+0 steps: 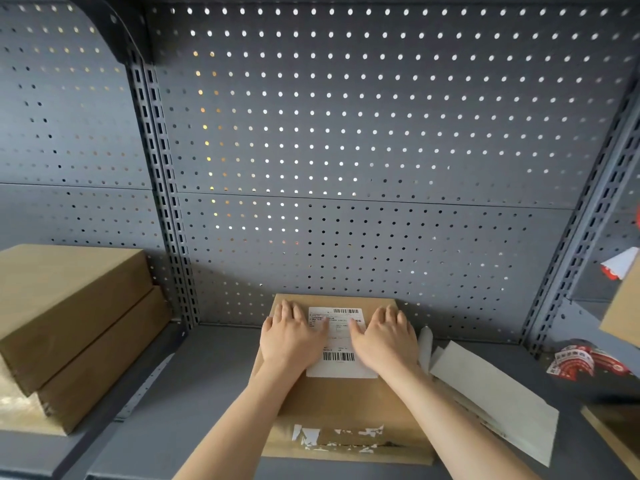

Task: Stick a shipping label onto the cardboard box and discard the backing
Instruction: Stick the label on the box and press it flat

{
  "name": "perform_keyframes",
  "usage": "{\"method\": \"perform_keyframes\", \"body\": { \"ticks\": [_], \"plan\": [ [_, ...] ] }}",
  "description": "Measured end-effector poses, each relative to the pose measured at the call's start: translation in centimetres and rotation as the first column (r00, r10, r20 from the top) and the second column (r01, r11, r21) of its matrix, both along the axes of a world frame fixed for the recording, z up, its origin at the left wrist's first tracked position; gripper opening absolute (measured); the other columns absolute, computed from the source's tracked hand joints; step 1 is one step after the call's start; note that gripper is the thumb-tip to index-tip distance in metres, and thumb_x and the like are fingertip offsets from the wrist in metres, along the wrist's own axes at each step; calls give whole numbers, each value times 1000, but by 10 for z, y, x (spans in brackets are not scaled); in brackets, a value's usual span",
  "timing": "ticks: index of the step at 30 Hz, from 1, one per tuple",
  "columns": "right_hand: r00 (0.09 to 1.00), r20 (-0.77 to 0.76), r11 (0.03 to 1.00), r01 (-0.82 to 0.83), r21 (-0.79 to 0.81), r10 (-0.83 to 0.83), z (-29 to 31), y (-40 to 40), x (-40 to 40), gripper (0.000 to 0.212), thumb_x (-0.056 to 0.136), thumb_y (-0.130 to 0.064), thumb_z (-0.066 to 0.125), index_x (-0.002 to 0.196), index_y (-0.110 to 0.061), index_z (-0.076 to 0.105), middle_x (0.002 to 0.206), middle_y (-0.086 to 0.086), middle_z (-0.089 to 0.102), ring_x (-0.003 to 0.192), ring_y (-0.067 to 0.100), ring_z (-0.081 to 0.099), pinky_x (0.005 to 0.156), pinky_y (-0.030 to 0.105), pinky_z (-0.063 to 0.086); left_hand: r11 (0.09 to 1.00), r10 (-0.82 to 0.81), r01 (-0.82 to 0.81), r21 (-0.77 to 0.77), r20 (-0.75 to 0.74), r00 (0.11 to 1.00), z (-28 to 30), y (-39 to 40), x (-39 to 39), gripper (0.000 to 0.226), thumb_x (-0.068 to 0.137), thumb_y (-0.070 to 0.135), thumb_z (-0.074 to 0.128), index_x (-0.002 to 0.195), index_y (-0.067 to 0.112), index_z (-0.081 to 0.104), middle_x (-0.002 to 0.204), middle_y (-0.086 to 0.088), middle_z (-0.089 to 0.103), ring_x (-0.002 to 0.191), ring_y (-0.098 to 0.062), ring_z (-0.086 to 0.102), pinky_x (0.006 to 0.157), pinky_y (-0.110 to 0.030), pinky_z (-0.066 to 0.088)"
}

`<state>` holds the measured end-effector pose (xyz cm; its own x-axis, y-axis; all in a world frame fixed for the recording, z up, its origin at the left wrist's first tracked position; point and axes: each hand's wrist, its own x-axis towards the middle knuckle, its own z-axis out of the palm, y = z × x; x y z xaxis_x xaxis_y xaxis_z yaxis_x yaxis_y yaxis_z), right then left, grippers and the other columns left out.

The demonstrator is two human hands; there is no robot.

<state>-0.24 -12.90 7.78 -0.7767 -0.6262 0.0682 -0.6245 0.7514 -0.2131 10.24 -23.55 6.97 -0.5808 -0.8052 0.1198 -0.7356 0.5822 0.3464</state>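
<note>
Both hands, left (290, 336) and right (387, 336), are pressed flat and open on the label (341, 341), mid-box (346, 400), at the shelf's (207, 375) rear edge. Backing (491, 386), thin and limp, is best pinched at a corner.

The left hand (290, 336) and right hand (388, 336) lay flat over both side edges of the white printed shipping label (341, 344), and its small print was too fine to read. At the grey metal shelf's (194, 393) left edge, the stacked brown cardboard boxes (69, 327) ran out of frame. At its right edge, a tan cardboard piece (623, 313) was cut off, and the lettering on the red-and-white printed stickers (578, 363) was too blurred to read.
</note>
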Motion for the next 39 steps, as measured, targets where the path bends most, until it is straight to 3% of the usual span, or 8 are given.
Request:
{"method": "perform_keyframes", "body": {
  "ticks": [3,7,16,24,30,33,39],
  "plan": [
    [1000,-5,999,8,31,-7,-1,0,8,90,90,-66,19,149,1,13,159,19,12,146,33,11,119,44,11,1000,20,-19,-9,56,998,3,13,-1,90,88,68,22,149,4,6,160,-12,6,148,-21,3,119,-37,4],
    [1000,-13,999,14,48,-13,-2,-1,10,94,88,-69,19,148,3,12,159,20,12,146,33,10,120,45,11,999,39,-37,-21,109,993,4,18,-2,94,86,70,19,149,3,0,160,-15,1,148,-23,0,120,-38,2],
    [1000,-7,998,-23,52,23,-1,2,7,89,90,-67,19,149,0,11,159,18,10,147,31,9,120,43,10,1000,3,-3,-5,111,994,5,15,1,90,88,68,21,149,4,2,160,-13,3,148,-22,1,119,-37,3],
    [994,-20,992,-111,57,112,0,20,-5,58,101,-41,18,150,-11,17,161,7,12,148,22,9,119,44,8,994,-104,102,28,58,993,0,-2,17,62,98,46,18,150,13,12,161,-3,6,148,-15,3,119,-37,4],
    [992,-2,991,-130,39,130,2,24,-9,52,102,-32,19,150,-10,19,161,7,13,148,21,10,119,42,8,992,-129,129,9,15,992,2,-4,21,52,101,33,17,149,13,20,160,-1,14,147,-16,9,119,-35,9],
    [995,14,995,-94,40,94,2,22,1,60,100,-40,18,149,-5,18,160,11,13,148,23,10,120,42,7,996,-92,92,-8,2,996,1,4,20,58,98,42,22,147,11,23,159,-3,16,147,-16,10,119,-36,8],
    [997,3,994,-83,68,83,2,20,23,85,92,-64,16,150,-2,14,159,16,13,147,32,8,120,44,7,999,-54,53,10,18,998,2,26,18,79,91,59,23,150,9,8,161,-6,6,148,-18,1,120,-37,2]
  ]
}}
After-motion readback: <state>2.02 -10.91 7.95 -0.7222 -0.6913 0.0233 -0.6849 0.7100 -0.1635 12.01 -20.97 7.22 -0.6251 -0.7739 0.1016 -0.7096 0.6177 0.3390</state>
